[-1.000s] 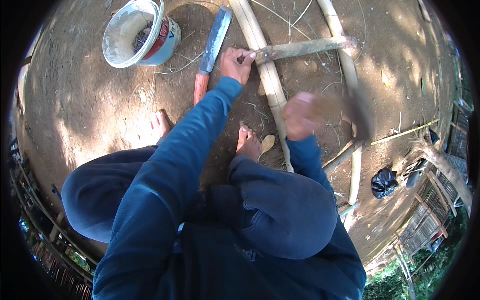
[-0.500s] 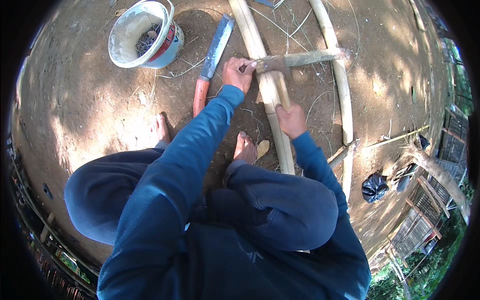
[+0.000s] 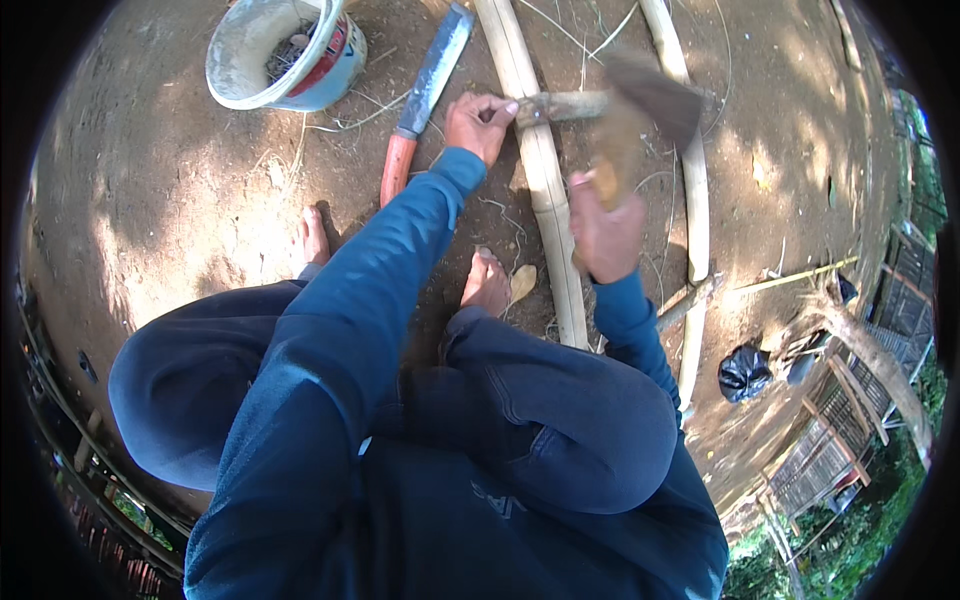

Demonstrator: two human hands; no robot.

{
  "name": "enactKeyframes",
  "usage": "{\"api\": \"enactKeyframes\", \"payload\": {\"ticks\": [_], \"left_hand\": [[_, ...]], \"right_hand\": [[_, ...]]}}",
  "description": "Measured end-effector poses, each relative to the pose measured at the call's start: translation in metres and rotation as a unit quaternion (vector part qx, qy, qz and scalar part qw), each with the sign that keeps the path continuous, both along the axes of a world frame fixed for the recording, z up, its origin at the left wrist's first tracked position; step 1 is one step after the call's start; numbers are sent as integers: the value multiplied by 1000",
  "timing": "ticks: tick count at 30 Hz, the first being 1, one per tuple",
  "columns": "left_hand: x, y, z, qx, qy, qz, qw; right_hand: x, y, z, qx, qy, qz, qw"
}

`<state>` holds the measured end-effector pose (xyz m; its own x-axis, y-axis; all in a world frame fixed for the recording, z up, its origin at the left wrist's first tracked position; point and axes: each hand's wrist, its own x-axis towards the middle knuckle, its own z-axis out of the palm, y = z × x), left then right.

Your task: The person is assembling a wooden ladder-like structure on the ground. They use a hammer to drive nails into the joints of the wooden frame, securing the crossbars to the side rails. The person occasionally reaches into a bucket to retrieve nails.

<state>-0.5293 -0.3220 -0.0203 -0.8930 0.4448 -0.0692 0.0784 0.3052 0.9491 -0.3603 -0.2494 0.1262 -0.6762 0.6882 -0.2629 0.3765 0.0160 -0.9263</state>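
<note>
In head view, gripping blurred, wooden-handled hatchet-like tool (image 3: 620,145) in right hand (image 3: 608,235), with fingers wrapped round handle and dark head partly hiding crosspiece (image 3: 572,106). Pinching with left hand (image 3: 475,127) at crosspiece's end on bamboo pole (image 3: 547,195); cannot tell whether fully closed or holding anything. On dirt (image 3: 345,180) just left, beside red-handled machete (image 3: 430,85).

Fisheye view from the wearer's head, facing steeply down, close above knees (image 3: 600,430) and ground (image 3: 150,190)

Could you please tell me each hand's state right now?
Left hand: pinched closed at the bamboo pole; whether holding anything cannot be told.
Right hand: closed, holding a hatchet-like tool.
</note>
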Motion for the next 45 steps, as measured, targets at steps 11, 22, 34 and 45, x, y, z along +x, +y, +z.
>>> {"api": "enactKeyframes", "payload": {"ticks": [11, 22, 34, 45], "left_hand": [[-4, -5, -23, -2, 54, -11, 998], [-9, 20, -12, 1, 11, -14, 1000], [-6, 26, 6, -10, 52, -30, 998], [-70, 3, 36, -50, -20, -85, 995]], "right_hand": [[3, 1, -15, -45, -10, -86, 995], [3, -3, -50, -28, 42, -79, 996], [-1, -6, -39, 83, 24, -77, 993], [-29, -3, -109, -109, -176, -2, 978]]}}
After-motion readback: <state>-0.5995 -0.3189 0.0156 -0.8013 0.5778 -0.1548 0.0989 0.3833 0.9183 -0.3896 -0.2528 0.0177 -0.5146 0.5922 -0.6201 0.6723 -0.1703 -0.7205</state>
